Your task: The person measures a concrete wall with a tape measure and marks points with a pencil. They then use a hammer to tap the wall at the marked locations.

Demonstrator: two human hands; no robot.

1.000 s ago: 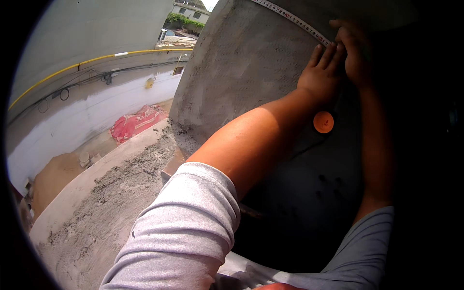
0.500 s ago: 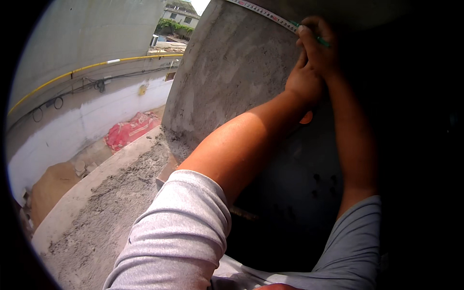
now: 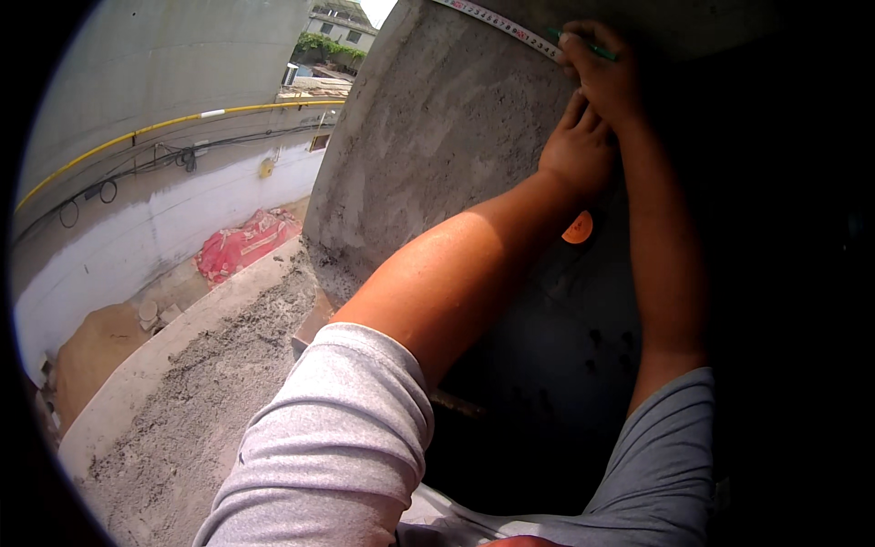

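My right hand (image 3: 603, 73) is closed around a slim green pencil or pen (image 3: 597, 50), at the upper right against the grey cement wall face (image 3: 447, 128). Its fingertips are beside the tape measure's blade (image 3: 501, 23), a white strip with red and black marks lying slantwise across the top of that wall. Just below, my left hand (image 3: 581, 157) rests on the wall with its fingers stretched upward, partly in shadow; its far side is hidden. An orange round thing (image 3: 578, 228) shows below my left wrist; I cannot make out whether it is held.
A rough cement ledge (image 3: 191, 401) runs along the lower left. Beyond its edge lie a red sheet (image 3: 246, 244), a brown mound (image 3: 96, 356) and a white-painted wall (image 3: 164, 228) with a yellow pipe (image 3: 164, 125) and cables. Deep shadow hides the right side.
My right hand has drawn slightly up and apart from the left, and the green pencil or pen has tilted. More of the orange round thing shows.
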